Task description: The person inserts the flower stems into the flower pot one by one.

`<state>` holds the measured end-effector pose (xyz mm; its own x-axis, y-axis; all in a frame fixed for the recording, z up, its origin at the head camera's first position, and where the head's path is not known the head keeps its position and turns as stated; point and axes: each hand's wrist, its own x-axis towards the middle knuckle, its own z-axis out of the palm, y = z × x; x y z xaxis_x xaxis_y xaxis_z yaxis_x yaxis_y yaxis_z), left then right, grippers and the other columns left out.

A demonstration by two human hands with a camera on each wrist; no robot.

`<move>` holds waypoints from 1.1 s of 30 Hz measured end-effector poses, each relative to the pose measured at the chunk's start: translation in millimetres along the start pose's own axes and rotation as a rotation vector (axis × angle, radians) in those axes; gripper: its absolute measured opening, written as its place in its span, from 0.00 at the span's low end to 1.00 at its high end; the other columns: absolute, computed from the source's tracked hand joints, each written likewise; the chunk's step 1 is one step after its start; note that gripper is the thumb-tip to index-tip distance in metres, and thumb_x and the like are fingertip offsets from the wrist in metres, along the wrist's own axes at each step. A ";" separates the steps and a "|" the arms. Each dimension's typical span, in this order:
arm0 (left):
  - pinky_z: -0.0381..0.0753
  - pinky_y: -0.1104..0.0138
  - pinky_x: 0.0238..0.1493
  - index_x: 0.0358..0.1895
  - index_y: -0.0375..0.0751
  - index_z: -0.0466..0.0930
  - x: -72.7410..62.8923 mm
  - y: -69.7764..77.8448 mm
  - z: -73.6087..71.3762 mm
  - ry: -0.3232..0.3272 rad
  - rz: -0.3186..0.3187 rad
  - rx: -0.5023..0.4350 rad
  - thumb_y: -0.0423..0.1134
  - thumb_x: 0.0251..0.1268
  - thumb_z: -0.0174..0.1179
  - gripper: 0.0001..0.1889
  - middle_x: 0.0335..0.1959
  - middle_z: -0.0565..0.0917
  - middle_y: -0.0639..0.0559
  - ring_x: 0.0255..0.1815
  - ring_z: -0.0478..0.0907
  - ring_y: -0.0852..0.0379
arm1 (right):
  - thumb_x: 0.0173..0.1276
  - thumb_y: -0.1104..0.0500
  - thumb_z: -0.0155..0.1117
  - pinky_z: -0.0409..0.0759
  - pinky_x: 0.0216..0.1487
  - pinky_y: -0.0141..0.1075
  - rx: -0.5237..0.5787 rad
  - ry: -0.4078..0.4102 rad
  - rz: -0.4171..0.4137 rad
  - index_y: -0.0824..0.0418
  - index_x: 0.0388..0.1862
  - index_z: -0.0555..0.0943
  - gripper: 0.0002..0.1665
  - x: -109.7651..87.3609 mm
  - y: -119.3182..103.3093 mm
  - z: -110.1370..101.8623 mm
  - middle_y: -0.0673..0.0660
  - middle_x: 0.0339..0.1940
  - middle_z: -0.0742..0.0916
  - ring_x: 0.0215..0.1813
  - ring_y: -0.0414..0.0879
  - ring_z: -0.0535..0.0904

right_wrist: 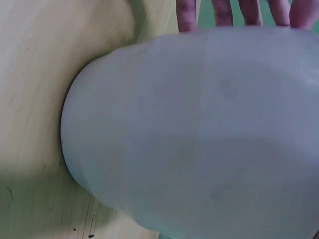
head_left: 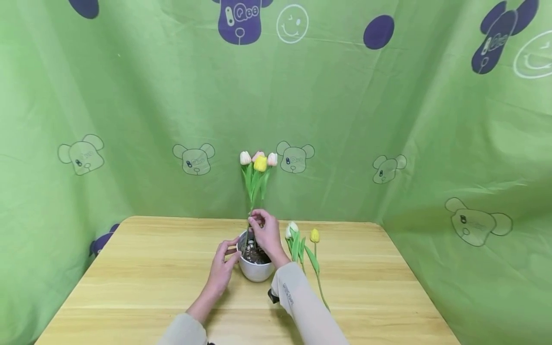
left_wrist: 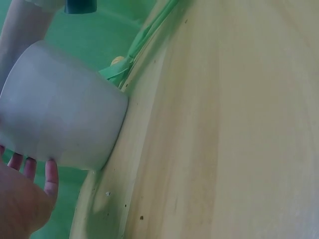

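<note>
A white pot (head_left: 256, 272) with dark soil and pale bits stands on the table. Several tulips with pink, pale and yellow (head_left: 260, 164) blooms rise from it. Over the soil, my right hand (head_left: 266, 235) pinches a tulip stem between thumb and fingers; which bloom tops that stem is hard to tell. My left hand (head_left: 221, 268) rests against the left side of the pot near its rim, its fingers (right_wrist: 223, 12) extended and touching the wall. The left wrist view also shows those fingertips against the pot (left_wrist: 65, 109). The right hand is out of sight in its own wrist view.
Right of the pot, loose tulips lie on the wooden table (head_left: 142, 268): a white one (head_left: 292, 229) and a yellow one (head_left: 315, 235) with green leaves. Small dark crumbs dot the wood near the pot. A green printed cloth (head_left: 327, 105) encloses the back and sides.
</note>
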<state>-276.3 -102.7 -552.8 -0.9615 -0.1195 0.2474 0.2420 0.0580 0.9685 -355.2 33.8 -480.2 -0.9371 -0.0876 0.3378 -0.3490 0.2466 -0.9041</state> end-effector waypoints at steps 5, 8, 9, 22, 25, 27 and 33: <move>0.86 0.56 0.53 0.63 0.39 0.77 -0.5 1.5 0.1 0.003 -0.017 -0.041 0.33 0.71 0.61 0.19 0.70 0.74 0.41 0.61 0.77 0.41 | 0.73 0.67 0.65 0.90 0.39 0.32 -0.039 0.000 0.003 0.68 0.52 0.83 0.11 2.2 0.7 0.3 0.63 0.44 0.88 0.42 0.53 0.86; 0.86 0.57 0.54 0.63 0.39 0.77 -0.6 3.0 0.4 0.000 -0.020 -0.052 0.34 0.71 0.61 0.19 0.70 0.74 0.41 0.61 0.76 0.41 | 0.72 0.66 0.66 0.90 0.38 0.31 -0.047 -0.004 -0.001 0.66 0.53 0.84 0.12 2.7 -1.2 1.9 0.62 0.44 0.88 0.41 0.49 0.85; 0.86 0.58 0.54 0.63 0.39 0.77 -0.4 3.0 0.7 -0.002 -0.022 -0.056 0.33 0.71 0.60 0.19 0.70 0.74 0.41 0.61 0.76 0.41 | 0.72 0.67 0.66 0.90 0.38 0.31 -0.044 -0.005 0.001 0.67 0.53 0.84 0.13 2.6 -1.5 2.6 0.62 0.44 0.88 0.41 0.48 0.85; 0.86 0.53 0.54 0.64 0.39 0.77 1.8 -0.9 -1.5 -0.019 -0.029 -0.091 0.32 0.71 0.60 0.20 0.70 0.75 0.41 0.62 0.76 0.40 | 0.69 0.67 0.69 0.90 0.41 0.33 -0.100 0.018 0.001 0.67 0.55 0.84 0.16 0.2 -0.2 7.6 0.61 0.44 0.90 0.40 0.48 0.87; 0.86 0.52 0.54 0.64 0.40 0.77 2.0 -1.5 -2.1 -0.021 -0.032 -0.093 0.33 0.71 0.60 0.20 0.70 0.75 0.42 0.61 0.76 0.41 | 0.70 0.65 0.69 0.90 0.43 0.35 -0.102 0.000 0.034 0.65 0.57 0.83 0.17 0.5 -1.3 7.6 0.60 0.46 0.91 0.43 0.51 0.88; 0.86 0.50 0.55 0.64 0.41 0.77 2.0 -2.0 -2.0 -0.023 -0.039 -0.091 0.33 0.71 0.60 0.20 0.70 0.75 0.43 0.61 0.76 0.42 | 0.70 0.64 0.70 0.90 0.43 0.35 -0.101 -0.005 0.048 0.64 0.58 0.83 0.18 0.3 -1.6 6.8 0.60 0.47 0.91 0.44 0.52 0.89; 0.86 0.53 0.54 0.65 0.40 0.76 1.4 -0.3 -2.5 -0.021 -0.040 -0.084 0.33 0.71 0.60 0.20 0.70 0.75 0.42 0.61 0.76 0.41 | 0.69 0.63 0.71 0.90 0.45 0.35 -0.122 0.001 0.027 0.62 0.57 0.84 0.18 -0.5 -1.7 2.3 0.59 0.46 0.91 0.43 0.51 0.89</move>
<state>-277.4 -105.3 -552.7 -0.9728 -0.0993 0.2092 0.2131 -0.0296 0.9766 -354.2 31.2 -479.4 -0.9461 -0.0784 0.3143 -0.3206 0.3646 -0.8742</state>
